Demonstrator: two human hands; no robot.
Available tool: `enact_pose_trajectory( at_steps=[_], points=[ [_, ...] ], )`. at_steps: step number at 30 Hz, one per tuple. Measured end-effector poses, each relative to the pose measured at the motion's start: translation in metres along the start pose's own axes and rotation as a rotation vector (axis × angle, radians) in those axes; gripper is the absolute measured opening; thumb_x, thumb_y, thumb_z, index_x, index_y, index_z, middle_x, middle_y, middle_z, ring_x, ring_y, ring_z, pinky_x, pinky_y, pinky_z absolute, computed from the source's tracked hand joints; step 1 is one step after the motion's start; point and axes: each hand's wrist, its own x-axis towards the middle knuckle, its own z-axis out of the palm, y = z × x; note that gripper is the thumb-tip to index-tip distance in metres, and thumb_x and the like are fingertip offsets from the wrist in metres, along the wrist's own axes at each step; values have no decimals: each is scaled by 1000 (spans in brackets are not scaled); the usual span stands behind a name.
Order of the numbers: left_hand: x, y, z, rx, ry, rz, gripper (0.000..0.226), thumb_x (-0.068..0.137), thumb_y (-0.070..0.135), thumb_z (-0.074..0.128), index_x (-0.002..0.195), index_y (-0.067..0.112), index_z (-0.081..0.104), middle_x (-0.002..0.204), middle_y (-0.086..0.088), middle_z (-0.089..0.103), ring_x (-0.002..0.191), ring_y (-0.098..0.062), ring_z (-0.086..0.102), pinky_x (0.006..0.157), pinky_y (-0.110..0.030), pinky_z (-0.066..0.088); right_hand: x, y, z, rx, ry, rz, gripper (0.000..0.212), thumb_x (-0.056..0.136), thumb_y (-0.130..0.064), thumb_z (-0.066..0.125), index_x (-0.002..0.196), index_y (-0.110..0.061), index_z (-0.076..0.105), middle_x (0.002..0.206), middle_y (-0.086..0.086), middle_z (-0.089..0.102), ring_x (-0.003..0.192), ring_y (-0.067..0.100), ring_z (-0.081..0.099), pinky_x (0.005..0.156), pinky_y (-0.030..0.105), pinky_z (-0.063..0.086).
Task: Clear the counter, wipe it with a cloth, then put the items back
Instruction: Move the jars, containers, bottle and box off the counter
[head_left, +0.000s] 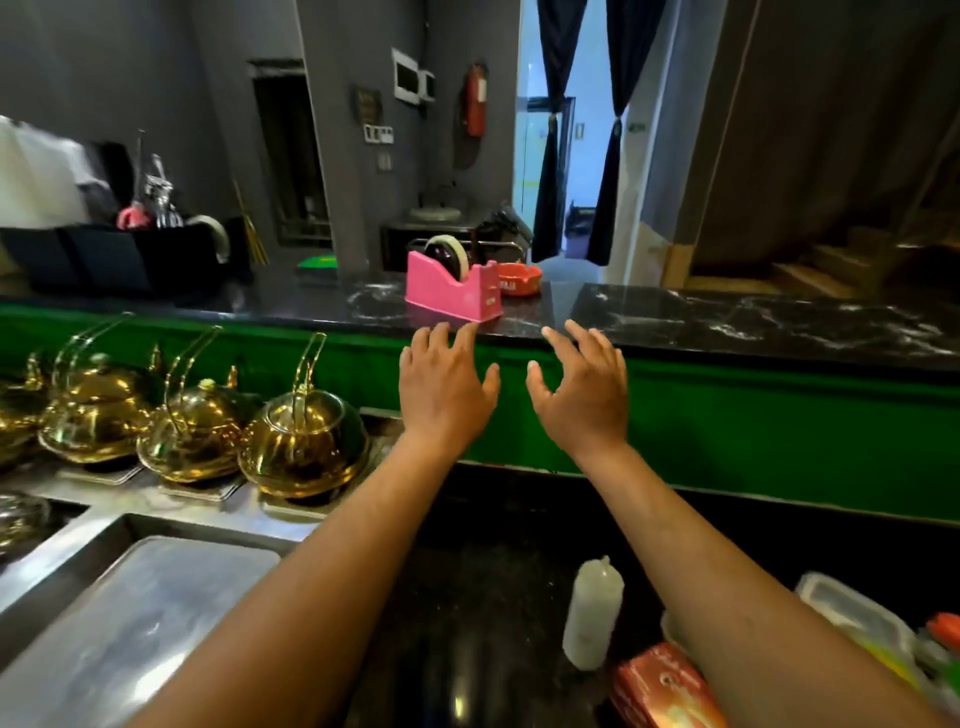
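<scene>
Head view: black marble-look worktop (753, 322) w/ white veining runs left-right across the middle, green panel (779, 431) under its near edge. Room behind has grey walls, a red fire extinguisher (475, 106) hung on the wall, a bright doorway w/ dark curtains (608, 156) tied back, wooden steps at far right.

Pink tape dispenser (453, 286) sits on the worktop near its front edge, approx centre frame. Long axis runs left-right, slightly angled; tape roll at the left end, cutter end at the right, toward the orange ashtray (519, 279), which sits just behind-right of it, touching or nearly, can't tell. Black organiser tray (104, 254) w/ utensils stands on the worktop far left.

Left hand (444, 387) is relaxed, fingers spread, holding nothing; fingertips at the worktop's front edge just below the dispenser, contact not clear. Right hand (584, 387) likewise released, fingers spread & slightly bent, tips at the worktop edge, right of the dispenser. Both palms face down.

Lower level: three gold teapots (304, 441) in a row at left beside a steel tray (156, 597); white squeeze bottle (592, 613) stands between the forearms; red packet (665, 686) & clear lidded box (852, 613) at bottom right
</scene>
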Motion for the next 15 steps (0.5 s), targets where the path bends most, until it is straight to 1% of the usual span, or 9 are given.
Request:
enact_pose_trajectory(
  at_steps=[4,7,9,12,15],
  points=[
    [48,-5,-5,-40,43,-10,56,88,47,62,136,21,50,129,-10,58,122,-31,50,103,-47,43,48,-10,22,60,-12,20,49,86,-41,62,131,-21,59,139,6,55,133,29,43,112,52,32],
    [82,-10,-2,-62,82,-42,53,88,47,62,131,19,49,127,-10,57,118,-31,51,98,-45,43,82,-16,38,95,33,23,48,84,-42,63,126,-20,60,129,4,59,122,27,51,105,48,41],
    [103,-15,4,-67,76,-71,54,88,50,60,131,19,48,128,-11,57,119,-32,51,96,-45,45,105,-19,49,139,36,56,44,85,-38,63,125,-20,60,125,4,59,116,26,53,100,45,45],
    [128,-22,21,-102,20,-88,57,91,53,54,137,20,45,132,-10,55,126,-33,47,98,-49,47,137,-16,67,154,-30,148,41,89,-28,61,129,-21,57,128,4,55,117,26,51,97,44,48],
    [141,-23,45,-135,-39,-35,58,95,49,53,144,20,41,138,-8,52,129,-29,45,100,-44,43,162,-1,87,43,-164,198,48,91,-24,60,138,-23,49,138,3,48,125,27,45,103,45,44]
  ],
)
